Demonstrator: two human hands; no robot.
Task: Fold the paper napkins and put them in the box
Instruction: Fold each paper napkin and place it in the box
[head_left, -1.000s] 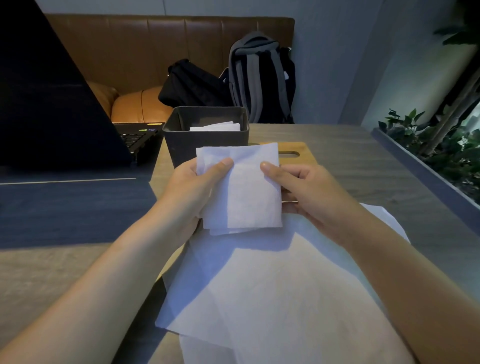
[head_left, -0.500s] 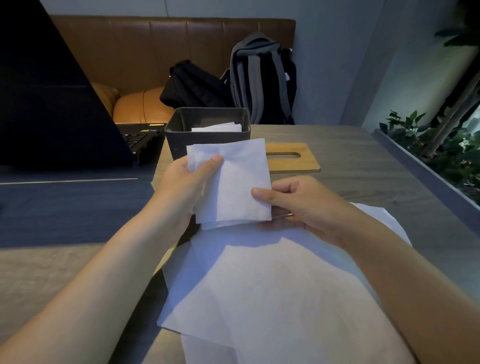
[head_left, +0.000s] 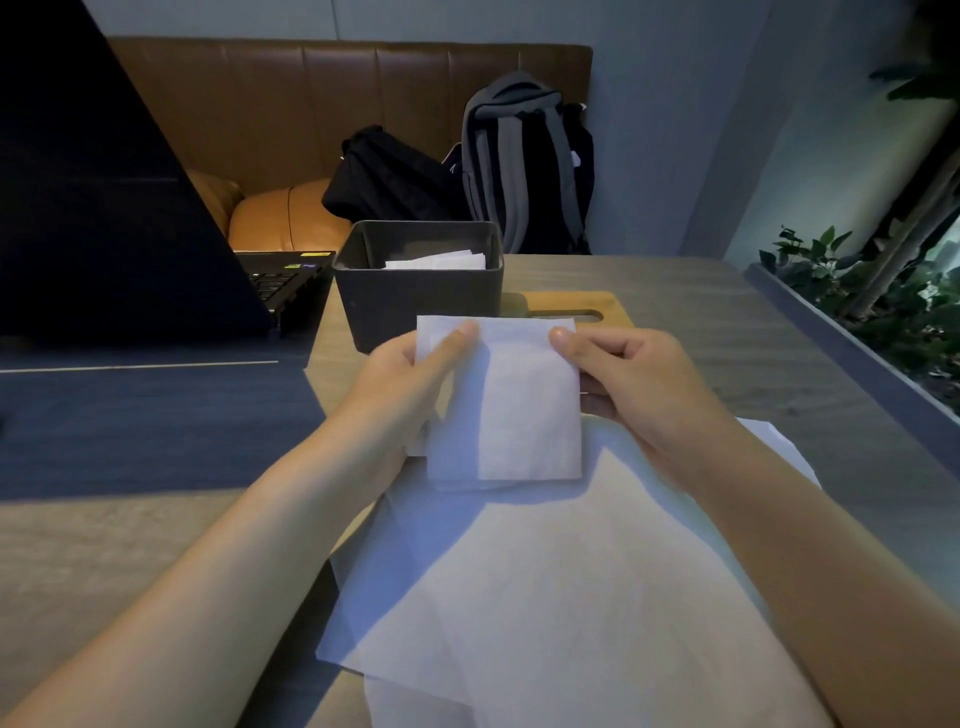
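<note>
Head view: both hands pinching one folded napkin (head_left: 506, 400) just in front of the box (head_left: 418, 301).
Left hand (head_left: 410, 379) grips top-left corner, thumb on front; right hand (head_left: 631, 382) grips top-right edge. Napkin held upright above the unfolded napkins (head_left: 545, 597) spread on the tabletop (head_left: 727, 332). Box is open, folded napkins inside (head_left: 441, 261). Wooden lid (head_left: 576, 307) lies flat beside it.

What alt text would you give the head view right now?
Two bare hands, left hand and right hand, hold a folded white napkin by its top corners, just in front of a dark box with folded napkins inside. Unfolded napkins lie on the table below.
</note>
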